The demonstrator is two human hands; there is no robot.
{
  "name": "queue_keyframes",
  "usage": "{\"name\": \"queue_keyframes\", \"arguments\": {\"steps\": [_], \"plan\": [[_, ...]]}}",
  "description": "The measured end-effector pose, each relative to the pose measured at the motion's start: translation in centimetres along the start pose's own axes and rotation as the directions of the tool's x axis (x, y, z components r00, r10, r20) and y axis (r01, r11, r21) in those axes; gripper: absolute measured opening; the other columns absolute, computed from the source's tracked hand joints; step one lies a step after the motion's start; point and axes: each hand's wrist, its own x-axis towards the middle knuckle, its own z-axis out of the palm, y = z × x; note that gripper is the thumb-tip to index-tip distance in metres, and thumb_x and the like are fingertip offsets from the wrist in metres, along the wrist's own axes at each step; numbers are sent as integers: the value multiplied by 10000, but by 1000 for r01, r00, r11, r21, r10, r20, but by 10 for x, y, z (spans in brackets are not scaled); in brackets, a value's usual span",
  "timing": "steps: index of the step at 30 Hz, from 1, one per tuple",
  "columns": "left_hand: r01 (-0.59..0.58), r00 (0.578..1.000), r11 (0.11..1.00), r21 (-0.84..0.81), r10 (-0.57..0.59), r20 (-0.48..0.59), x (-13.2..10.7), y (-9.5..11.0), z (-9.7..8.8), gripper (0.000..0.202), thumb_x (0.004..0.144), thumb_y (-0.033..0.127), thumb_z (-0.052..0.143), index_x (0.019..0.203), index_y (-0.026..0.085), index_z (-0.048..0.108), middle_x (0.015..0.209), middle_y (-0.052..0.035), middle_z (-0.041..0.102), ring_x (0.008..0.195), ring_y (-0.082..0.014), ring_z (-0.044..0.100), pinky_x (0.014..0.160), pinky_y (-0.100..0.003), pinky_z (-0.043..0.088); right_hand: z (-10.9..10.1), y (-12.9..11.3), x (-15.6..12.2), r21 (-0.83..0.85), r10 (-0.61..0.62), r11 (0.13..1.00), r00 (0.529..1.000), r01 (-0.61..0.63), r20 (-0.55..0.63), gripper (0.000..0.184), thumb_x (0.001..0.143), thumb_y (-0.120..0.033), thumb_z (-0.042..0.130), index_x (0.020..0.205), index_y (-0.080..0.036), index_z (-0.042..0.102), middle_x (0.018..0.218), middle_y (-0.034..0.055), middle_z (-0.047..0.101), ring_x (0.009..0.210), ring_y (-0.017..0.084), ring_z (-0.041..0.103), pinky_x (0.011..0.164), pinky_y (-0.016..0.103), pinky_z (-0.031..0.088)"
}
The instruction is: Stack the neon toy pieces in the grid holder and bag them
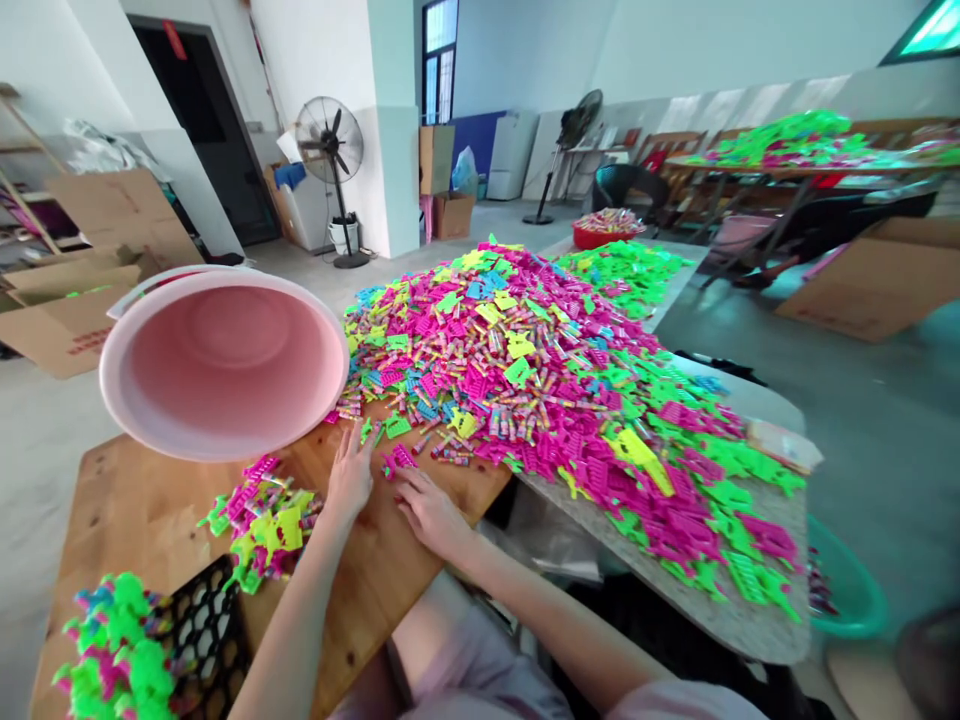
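Note:
My left hand [351,478] rests over the wooden table with its fingers stretched out, the tips beside a small green plastic piece [367,431]. To its right, my right hand [433,512] has its fingertips closed at a small pink plastic piece [401,458]; its thumb is hidden. Just beyond both hands rises a big heap of pink, green, yellow and blue plastic pieces [517,345] mixed with small printed tubes [517,415]. Left of my left forearm lies a smaller pile of pink, yellow and green pieces [274,530].
A pink bucket [225,440] lies tipped at the table's left, its mouth facing me. A black perforated tray [208,625] sits near green toy pieces [124,640] at the lower left. The heap spreads onto a grey tabletop [772,630]; a teal basin [855,590] stands below it.

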Motion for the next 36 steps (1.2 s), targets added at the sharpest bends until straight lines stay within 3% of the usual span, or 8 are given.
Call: {"name": "queue_keyframes", "arguments": {"steps": [3,8,13,21,27,31,33,36], "plan": [[24,997,1000,17,-25,69,11,0,6,544,808,90,454,1336,201,527,1368,-144,526,1262,-282,485,1018,-446,420,-11,11,6,-6,-5,1000,999,5,49,246,931,-91,474,1074,-188,650,1123,74,634,1105,207,552,960,361,484],[141,986,989,54,-145,78,-10,10,4,364,880,318,516,1207,186,604,1164,-171,581,1145,-358,514,929,-539,424,-15,17,13,-82,-9,997,998,14,60,118,909,-272,613,962,-176,656,1062,86,592,1055,242,518,936,384,462],[176,984,982,-67,-174,41,-20,16,-1,156,856,229,543,965,176,641,1059,-123,608,1059,-293,556,937,-473,428,-10,15,11,200,93,976,995,-82,-47,97,920,-165,568,1011,-184,594,1004,70,640,992,207,600,898,366,488],[184,976,826,-533,-217,0,-41,22,-29,260,887,416,456,809,201,579,730,-31,626,675,-179,627,669,-300,527,-13,-2,21,640,309,734,951,-227,-17,169,972,-227,443,1075,-162,560,939,68,668,794,155,654,728,279,530],[254,921,658,-709,-387,-29,-72,48,-45,476,893,584,386,951,166,607,773,-54,675,643,-171,627,586,-279,518,-26,-31,23,858,267,438,950,-269,161,257,951,-421,482,927,-178,562,751,7,594,641,132,578,589,246,454],[270,891,620,-737,-451,-53,-88,59,-64,416,791,579,581,906,180,597,714,-16,653,618,-159,604,577,-257,498,-44,-49,12,907,233,255,932,-335,279,354,901,-537,529,972,-190,543,769,-11,568,590,105,505,544,231,385],[291,887,617,-731,-460,-35,-97,58,-75,363,741,523,671,863,192,589,675,13,626,594,-146,589,559,-238,480,-56,-57,7,897,200,277,934,-344,296,348,915,-537,510,1024,-207,513,776,-22,530,599,100,471,546,226,367],[329,905,614,-718,-423,54,-109,50,-90,344,699,490,722,837,189,631,669,13,624,580,-140,571,530,-228,457,-74,-69,3,835,113,489,968,-251,225,289,941,-495,494,1015,-218,464,812,-18,501,692,121,492,630,248,408]]}}
